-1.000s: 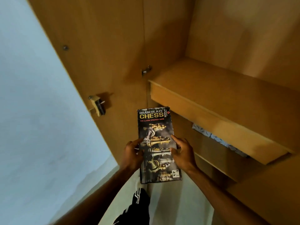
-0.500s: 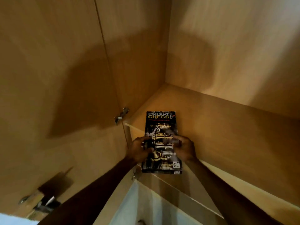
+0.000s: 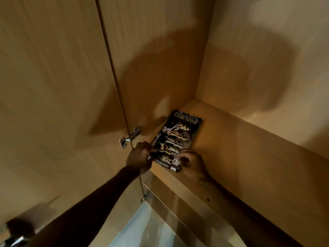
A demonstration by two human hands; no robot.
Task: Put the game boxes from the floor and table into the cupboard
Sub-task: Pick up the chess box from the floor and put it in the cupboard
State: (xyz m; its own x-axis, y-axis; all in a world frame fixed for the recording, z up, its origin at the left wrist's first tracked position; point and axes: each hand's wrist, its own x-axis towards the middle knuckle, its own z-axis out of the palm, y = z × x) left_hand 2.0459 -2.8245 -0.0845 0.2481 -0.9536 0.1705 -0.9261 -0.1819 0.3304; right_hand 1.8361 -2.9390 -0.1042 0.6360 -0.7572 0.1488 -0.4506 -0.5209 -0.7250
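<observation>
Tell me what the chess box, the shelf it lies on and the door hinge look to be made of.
Chess box: likely printed cardboard with a slightly glossy face; flat, thin, sharp-edged, full-colour artwork.
Shelf: seemingly laminated board in a light wood pattern, matte; uniform grain and a square banded front edge.
Hinge: metal, bright silvery finish that catches the light.

The shelf is bare to the right of the chess box, with open room above. The cupboard's side wall and a metal hinge block the left.
</observation>
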